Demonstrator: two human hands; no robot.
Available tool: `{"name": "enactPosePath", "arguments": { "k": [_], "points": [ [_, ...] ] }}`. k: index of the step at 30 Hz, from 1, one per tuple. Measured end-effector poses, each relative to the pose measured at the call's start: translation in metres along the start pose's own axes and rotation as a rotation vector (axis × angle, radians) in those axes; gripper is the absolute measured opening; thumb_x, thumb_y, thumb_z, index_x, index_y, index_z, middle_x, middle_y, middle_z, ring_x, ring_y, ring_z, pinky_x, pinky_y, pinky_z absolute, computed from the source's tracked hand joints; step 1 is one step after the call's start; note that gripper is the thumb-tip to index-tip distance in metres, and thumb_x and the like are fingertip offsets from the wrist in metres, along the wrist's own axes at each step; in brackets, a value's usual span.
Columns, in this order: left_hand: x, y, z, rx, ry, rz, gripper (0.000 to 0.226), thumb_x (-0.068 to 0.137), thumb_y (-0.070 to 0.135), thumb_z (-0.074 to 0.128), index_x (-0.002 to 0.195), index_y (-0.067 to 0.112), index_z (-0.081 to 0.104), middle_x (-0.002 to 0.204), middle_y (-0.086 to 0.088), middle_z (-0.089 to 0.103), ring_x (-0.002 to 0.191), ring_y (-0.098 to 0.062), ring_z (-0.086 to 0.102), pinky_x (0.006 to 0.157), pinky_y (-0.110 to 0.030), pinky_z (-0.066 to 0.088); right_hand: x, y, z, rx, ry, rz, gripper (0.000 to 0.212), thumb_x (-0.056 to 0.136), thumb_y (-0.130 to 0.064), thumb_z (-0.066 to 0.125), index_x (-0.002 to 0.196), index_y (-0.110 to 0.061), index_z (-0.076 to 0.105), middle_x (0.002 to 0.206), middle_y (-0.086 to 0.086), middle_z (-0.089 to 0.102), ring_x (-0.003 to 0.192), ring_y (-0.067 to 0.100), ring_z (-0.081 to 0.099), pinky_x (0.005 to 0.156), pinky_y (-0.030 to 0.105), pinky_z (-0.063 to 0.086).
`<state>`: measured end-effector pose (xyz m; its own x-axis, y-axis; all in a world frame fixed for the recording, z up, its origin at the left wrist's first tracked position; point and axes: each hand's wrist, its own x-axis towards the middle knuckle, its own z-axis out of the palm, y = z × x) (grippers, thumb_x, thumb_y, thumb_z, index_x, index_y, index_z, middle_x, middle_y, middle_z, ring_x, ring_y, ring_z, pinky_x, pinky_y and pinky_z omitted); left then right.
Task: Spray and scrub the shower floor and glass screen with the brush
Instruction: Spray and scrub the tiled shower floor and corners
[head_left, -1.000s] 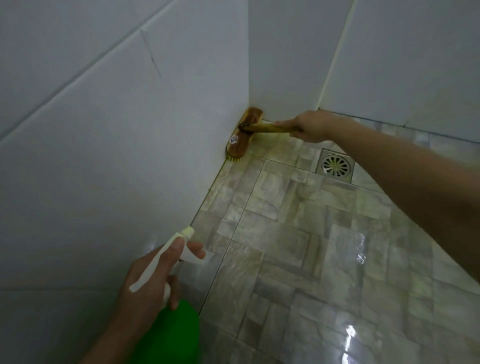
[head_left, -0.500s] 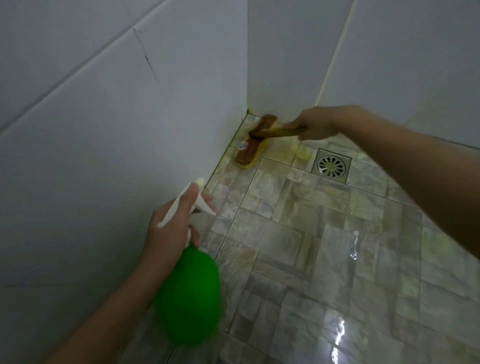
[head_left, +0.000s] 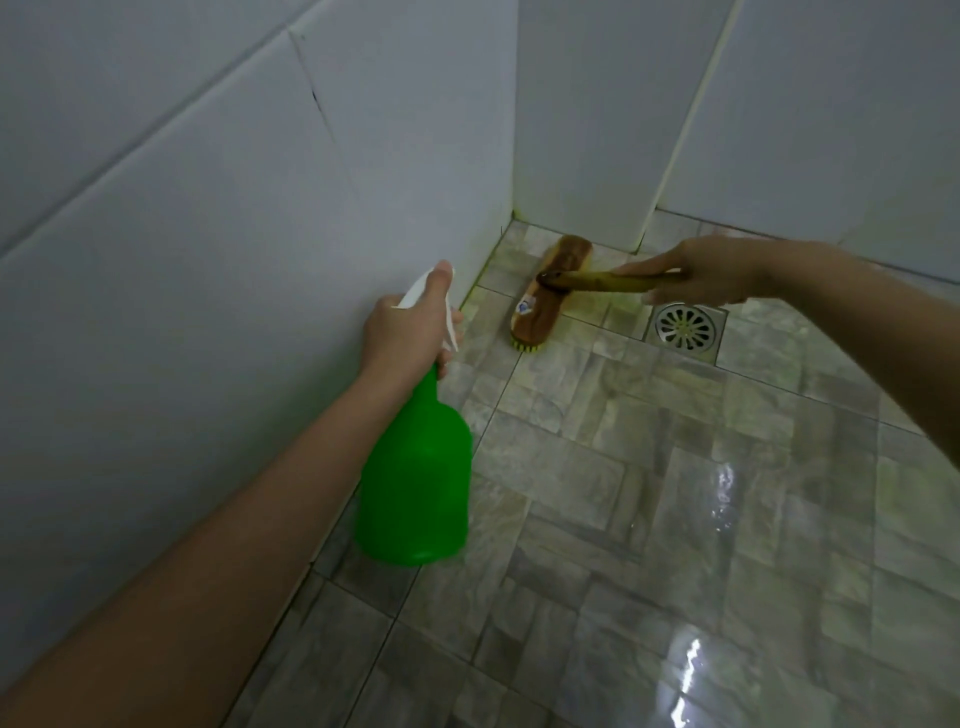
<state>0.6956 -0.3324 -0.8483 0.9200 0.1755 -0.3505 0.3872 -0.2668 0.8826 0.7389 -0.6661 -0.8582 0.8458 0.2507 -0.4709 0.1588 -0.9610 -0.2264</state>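
Brush (head_left: 545, 293), stiff and light, lies bristles-down on the wet, likely slippery floor (head_left: 649, 493), right hand (head_left: 711, 275) grasping its handle, left hand (head_left: 410, 332) gripping the spray bottle (head_left: 415, 483).

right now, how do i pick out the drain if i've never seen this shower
Start at the far corner of the grey tiled floor. Just right of the brush there lies the drain: the only metal square, with a round slotted grate.
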Motion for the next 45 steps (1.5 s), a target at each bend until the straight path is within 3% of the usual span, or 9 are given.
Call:
{"name": "enactPosePath", "arguments": {
  "k": [3, 8, 12, 14, 21, 28, 31, 34, 45],
  "points": [
    [0.001, -0.004, 0.000, 0.017, -0.036, -0.029, 0.055, 0.096, 0.057, 0.058, 0.099, 0.006, 0.074, 0.074, -0.002, 0.075, 0.036, -0.012, 0.053, 0.040, -0.023, 0.043, 0.004, -0.003, 0.011, -0.024, 0.053, -0.028, 0.048, 0.099, -0.042, 0.044, 0.146, -0.043, 0.033, 0.136, 0.007, 0.056, 0.104, 0.023, 0.057, 0.089, 0.029, 0.037],
    [-0.006, -0.004, 0.000, 0.069, -0.006, -0.038, 0.066, 0.096, 0.060, 0.057, 0.097, -0.004, 0.074, 0.060, -0.003, 0.068, 0.031, -0.012, 0.050, 0.039, -0.021, 0.044, 0.007, -0.006, 0.019, 0.009, 0.053, 0.096, 0.053, 0.099, -0.041, 0.048, 0.149, -0.032, 0.035, 0.133, 0.013, 0.057, 0.107, 0.030, 0.058, 0.089, 0.035, 0.041],
    [-0.012, 0.001, -0.004, 0.035, -0.011, -0.020, 0.062, 0.096, 0.061, 0.057, 0.093, 0.000, 0.071, 0.057, 0.000, 0.067, 0.030, -0.010, 0.049, 0.036, -0.020, 0.040, 0.010, -0.013, 0.014, 0.224, 0.006, 0.325, 0.064, 0.087, -0.063, 0.052, 0.084, -0.004, 0.074, 0.056, 0.006, 0.058, 0.039, 0.016, 0.051, 0.040, 0.022, 0.041],
    [-0.016, 0.002, -0.009, 0.015, 0.001, -0.001, 0.061, 0.094, 0.062, 0.057, 0.083, 0.004, 0.070, 0.049, 0.002, 0.064, 0.030, -0.012, 0.048, 0.038, -0.020, 0.041, 0.019, -0.019, 0.009, 0.220, 0.067, 0.290, 0.072, 0.086, -0.071, 0.044, 0.066, -0.008, 0.073, 0.046, 0.000, 0.054, 0.033, 0.013, 0.046, 0.039, 0.021, 0.038],
    [-0.032, 0.004, -0.021, 0.028, -0.085, 0.089, 0.052, 0.075, 0.076, 0.051, 0.083, 0.030, 0.075, 0.105, -0.020, 0.075, 0.037, -0.017, 0.053, 0.056, -0.039, 0.054, 0.078, -0.071, 0.012, -0.124, 0.179, 0.176, 0.067, 0.093, -0.068, 0.029, 0.070, -0.006, 0.044, 0.071, 0.004, 0.046, 0.061, 0.020, 0.046, 0.068, 0.034, 0.038],
    [-0.039, -0.009, -0.026, -0.002, -0.089, 0.132, 0.034, 0.073, 0.082, 0.049, 0.074, 0.058, 0.074, 0.095, -0.007, 0.079, 0.039, -0.016, 0.054, 0.058, -0.042, 0.051, 0.009, 0.015, -0.019, -0.158, -0.060, 0.336, 0.089, 0.064, -0.088, 0.024, 0.069, -0.005, 0.055, 0.058, 0.005, 0.055, 0.046, 0.020, 0.049, 0.054, 0.027, 0.043],
    [-0.042, -0.008, -0.027, -0.031, -0.094, 0.111, 0.034, 0.073, 0.082, 0.050, 0.075, 0.058, 0.074, 0.091, 0.011, 0.079, 0.040, -0.015, 0.055, 0.058, -0.041, 0.050, 0.022, 0.009, -0.012, -0.204, 0.002, 0.310, 0.089, 0.073, -0.086, 0.023, 0.071, -0.001, 0.053, 0.070, 0.008, 0.058, 0.060, 0.024, 0.055, 0.065, 0.033, 0.046],
    [-0.044, -0.009, -0.021, -0.012, -0.098, 0.066, 0.037, 0.076, 0.078, 0.052, 0.076, 0.051, 0.077, 0.092, 0.003, 0.080, 0.037, -0.014, 0.052, 0.059, -0.041, 0.050, 0.068, -0.039, 0.018, -0.084, 0.122, 0.234, 0.070, 0.088, -0.075, 0.030, 0.085, -0.008, 0.050, 0.089, 0.010, 0.054, 0.076, 0.026, 0.052, 0.072, 0.033, 0.038],
    [-0.051, -0.004, -0.015, -0.003, -0.179, 0.092, 0.031, 0.080, 0.075, 0.051, 0.074, 0.057, 0.075, 0.095, 0.012, 0.080, 0.038, -0.015, 0.052, 0.059, -0.036, 0.048, -0.038, 0.057, 0.024, -0.057, -0.019, 0.436, 0.093, 0.060, -0.092, 0.021, 0.068, -0.007, 0.059, 0.056, 0.008, 0.061, 0.037, 0.018, 0.056, 0.045, 0.023, 0.041]
  ]
}}
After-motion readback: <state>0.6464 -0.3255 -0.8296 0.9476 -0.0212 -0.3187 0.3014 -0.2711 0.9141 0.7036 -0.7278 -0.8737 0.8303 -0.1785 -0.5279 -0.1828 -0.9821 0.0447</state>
